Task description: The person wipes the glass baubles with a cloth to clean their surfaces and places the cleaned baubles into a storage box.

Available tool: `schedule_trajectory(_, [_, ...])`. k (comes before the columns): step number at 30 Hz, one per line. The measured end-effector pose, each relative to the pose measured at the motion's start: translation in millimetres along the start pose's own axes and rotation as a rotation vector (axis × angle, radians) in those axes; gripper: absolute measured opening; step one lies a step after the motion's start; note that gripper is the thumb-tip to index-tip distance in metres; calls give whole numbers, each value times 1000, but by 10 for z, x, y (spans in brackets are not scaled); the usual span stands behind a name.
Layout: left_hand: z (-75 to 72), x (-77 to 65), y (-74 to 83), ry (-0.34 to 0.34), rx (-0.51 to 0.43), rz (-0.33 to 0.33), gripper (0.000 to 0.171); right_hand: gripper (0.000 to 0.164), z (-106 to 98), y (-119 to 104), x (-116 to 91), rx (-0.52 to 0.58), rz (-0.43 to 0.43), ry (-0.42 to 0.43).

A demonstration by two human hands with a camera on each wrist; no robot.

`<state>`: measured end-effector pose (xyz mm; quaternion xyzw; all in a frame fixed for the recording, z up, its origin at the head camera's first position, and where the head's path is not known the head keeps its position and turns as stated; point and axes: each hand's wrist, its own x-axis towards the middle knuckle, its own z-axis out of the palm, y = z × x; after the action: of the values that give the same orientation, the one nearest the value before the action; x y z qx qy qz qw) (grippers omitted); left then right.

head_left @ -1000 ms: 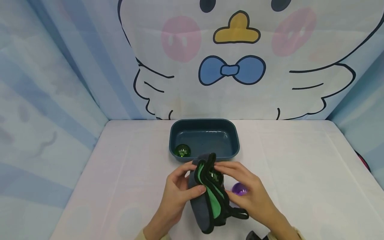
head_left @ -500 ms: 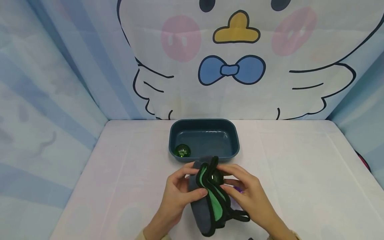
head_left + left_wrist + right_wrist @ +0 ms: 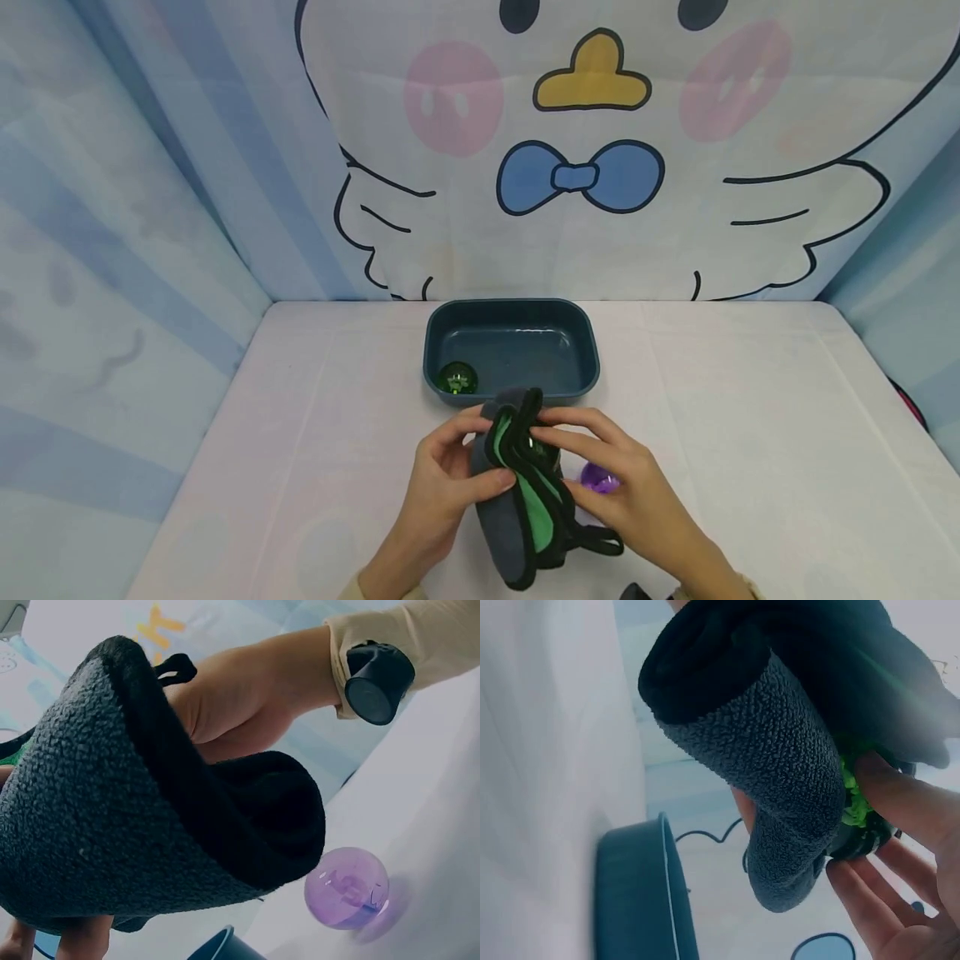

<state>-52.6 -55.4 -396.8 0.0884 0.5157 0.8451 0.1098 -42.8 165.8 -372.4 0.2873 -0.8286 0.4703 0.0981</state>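
A folded grey fleece cloth (image 3: 501,525) with black edging, a green inner face and a black loop is held up above the front of the table. My left hand (image 3: 446,479) grips it from the left, thumb over the green fold. My right hand (image 3: 637,483) holds a clear green ball (image 3: 546,454) between thumb and fingers against the cloth's right side. In the right wrist view, that green ball (image 3: 855,799) shows bright between the thumb and the cloth. A clear purple ball (image 3: 600,477) lies on the table behind the right hand.
A dark teal rectangular tray (image 3: 525,358) stands just beyond the hands, with another clear green ball (image 3: 457,377) in its near left corner. A pale cloth (image 3: 360,400) covers the table. A printed curtain (image 3: 585,242) hangs behind it.
The right fingers shift over the green ball, bunching toward it and then spreading again. The purple ball, partly covered half a second ago, shows more now. The left hand keeps its grip.
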Motion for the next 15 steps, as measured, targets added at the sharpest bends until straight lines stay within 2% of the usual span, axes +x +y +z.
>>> schedule_trajectory(4, [-11, -1, 19, -21, -1, -13, 40, 61, 14, 10, -7, 11, -34, 33])
schedule_trajectory(7, [-15, -3, 23, -34, 14, -8, 40, 58, 27, 9, -11, 61, -15, 49])
schedule_trajectory(12, [-8, -11, 18, -71, 20, 15, 42, 47, 42, -14, -7, 251, 149, 38])
schedule_trajectory(15, [1, -11, 18, -79, 19, 14, 44, 43, 48, -27, -8, 302, 209, 40])
